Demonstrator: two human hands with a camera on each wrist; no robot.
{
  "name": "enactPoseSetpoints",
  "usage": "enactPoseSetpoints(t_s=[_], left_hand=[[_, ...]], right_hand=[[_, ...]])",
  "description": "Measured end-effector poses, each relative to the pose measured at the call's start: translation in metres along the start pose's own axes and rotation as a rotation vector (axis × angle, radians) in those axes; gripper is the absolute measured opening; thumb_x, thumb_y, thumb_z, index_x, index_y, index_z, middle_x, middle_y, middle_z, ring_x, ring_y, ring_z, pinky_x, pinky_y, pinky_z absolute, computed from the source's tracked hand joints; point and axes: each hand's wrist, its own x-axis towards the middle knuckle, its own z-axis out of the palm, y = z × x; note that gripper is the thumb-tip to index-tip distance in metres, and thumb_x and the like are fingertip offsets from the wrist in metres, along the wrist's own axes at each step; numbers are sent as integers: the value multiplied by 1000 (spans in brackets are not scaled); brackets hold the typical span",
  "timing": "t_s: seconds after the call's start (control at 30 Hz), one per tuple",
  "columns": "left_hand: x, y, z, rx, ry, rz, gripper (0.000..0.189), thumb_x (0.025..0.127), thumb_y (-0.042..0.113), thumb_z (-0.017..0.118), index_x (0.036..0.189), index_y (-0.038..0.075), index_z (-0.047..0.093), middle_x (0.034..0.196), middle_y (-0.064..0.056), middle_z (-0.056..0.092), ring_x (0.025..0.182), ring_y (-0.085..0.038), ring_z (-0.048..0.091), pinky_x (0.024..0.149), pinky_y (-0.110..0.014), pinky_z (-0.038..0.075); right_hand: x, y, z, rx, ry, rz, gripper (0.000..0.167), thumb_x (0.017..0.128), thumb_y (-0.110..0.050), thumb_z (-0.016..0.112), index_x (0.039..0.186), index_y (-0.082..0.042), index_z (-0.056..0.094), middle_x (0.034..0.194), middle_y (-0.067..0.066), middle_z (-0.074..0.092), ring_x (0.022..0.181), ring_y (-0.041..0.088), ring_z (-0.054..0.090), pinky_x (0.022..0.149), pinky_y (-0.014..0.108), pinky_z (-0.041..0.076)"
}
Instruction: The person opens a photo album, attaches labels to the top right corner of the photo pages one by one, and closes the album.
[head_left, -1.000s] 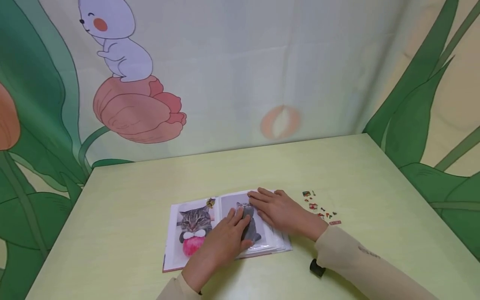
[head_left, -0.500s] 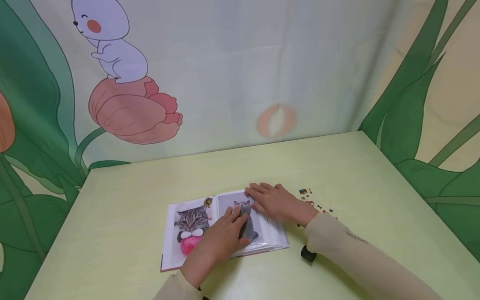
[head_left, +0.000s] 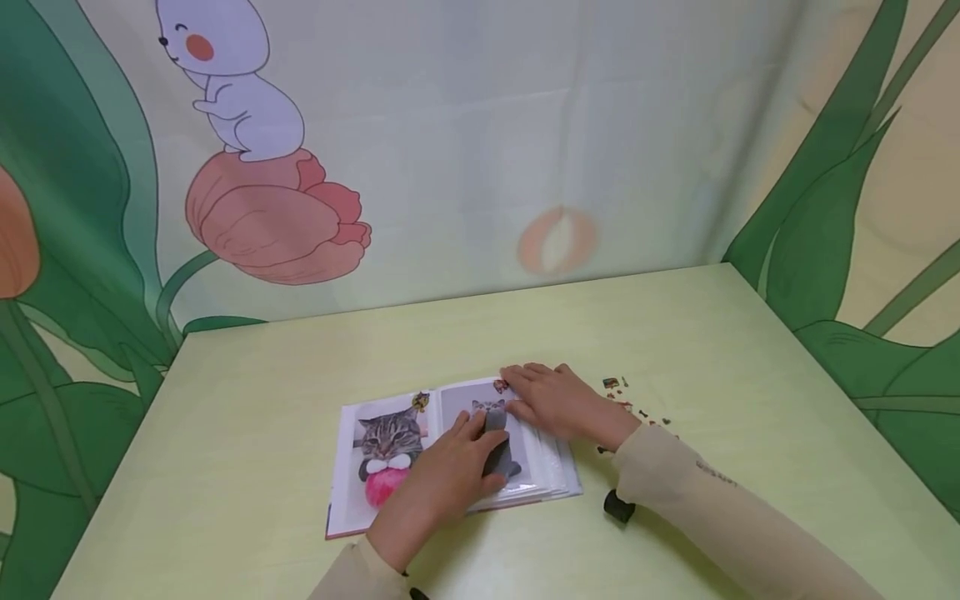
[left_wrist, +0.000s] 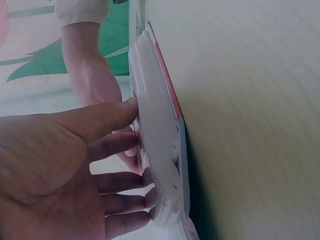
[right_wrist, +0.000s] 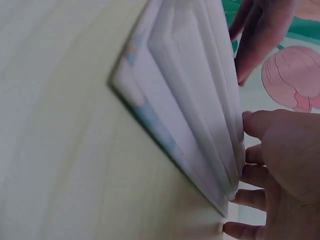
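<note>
A photo album lies open on the table, a tabby cat picture on its left page and a grey cat picture on its right. My left hand rests on the right page, fingers extended over the grey cat. At that page's upper right, my right hand touches the page with its fingers, beside a small sticker. Another sticker is at the left page's top corner. Both wrist views show the thick stack of page sleeves from the side, with fingers on its upper face.
Several tiny loose stickers lie on the table right of the album, partly hidden by the right forearm. A black object shows beneath the right cuff. A printed curtain hangs behind the table.
My right hand has shifted slightly up and away from the page's corner, so the sticker there, hidden one second ago, now shows. The left hand stays almost in place.
</note>
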Motion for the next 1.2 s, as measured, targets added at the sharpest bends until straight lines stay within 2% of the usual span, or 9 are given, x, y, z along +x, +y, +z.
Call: enactPoseSetpoints(t_s=[0.17, 0.33, 0.47, 0.57, 0.7, 0.93, 1.2], left_hand=[[1, 4, 0, 15, 9, 4, 48, 96, 27, 73, 140, 8, 64, 156, -28, 42, 147, -50, 33, 116, -56, 37], [4, 9, 7, 68, 70, 22, 43, 95, 22, 70, 133, 3, 66, 154, -30, 43, 146, -51, 33, 113, -59, 39], [5, 13, 11, 112, 106, 26, 46, 97, 30, 72, 130, -1, 66, 153, -29, 44, 143, -48, 39, 110, -55, 44], [6, 16, 12, 125, 100, -1, 55, 96, 40, 73, 132, -1, 64, 153, -27, 45, 143, -45, 42, 109, -54, 46], [7, 19, 14, 124, 104, -19, 63, 94, 47, 74, 135, 2, 61, 153, -23, 47, 143, -43, 42, 107, -54, 47], [6, 24, 17, 165, 130, 22, 73, 85, 55, 79, 136, 6, 59, 151, -21, 49, 141, -43, 44, 103, -55, 47], [5, 24, 14, 144, 113, 8, 71, 85, 55, 79, 135, 7, 61, 151, -21, 49, 141, -44, 44, 103, -55, 48]], right_hand=[[-2, 10, -4, 112, 34, -6, 58, 109, -38, 52, 158, -10, 42, 158, 9, 47, 147, 32, 40, 111, 60, 36], [-6, 20, -3, 226, 48, -9, 51, 111, -25, 48, 157, -5, 43, 157, 14, 47, 146, 32, 42, 115, 57, 35], [-9, 28, -4, 352, 41, 11, 49, 112, -20, 44, 158, -6, 41, 158, 14, 46, 146, 33, 42, 118, 51, 35], [-11, 31, -6, 423, 40, 19, 49, 111, -18, 46, 158, -6, 40, 158, 16, 45, 146, 34, 41, 118, 51, 36], [-13, 32, -8, 452, 60, 7, 50, 110, -17, 51, 157, -5, 42, 157, 17, 46, 145, 35, 42, 116, 52, 37], [-15, 30, -4, 460, 71, 9, 51, 109, -21, 54, 157, -9, 44, 158, 14, 45, 147, 32, 40, 119, 51, 34], [-13, 28, -1, 426, 82, -8, 52, 108, -28, 56, 156, -10, 46, 157, 13, 48, 144, 32, 44, 116, 51, 37]])
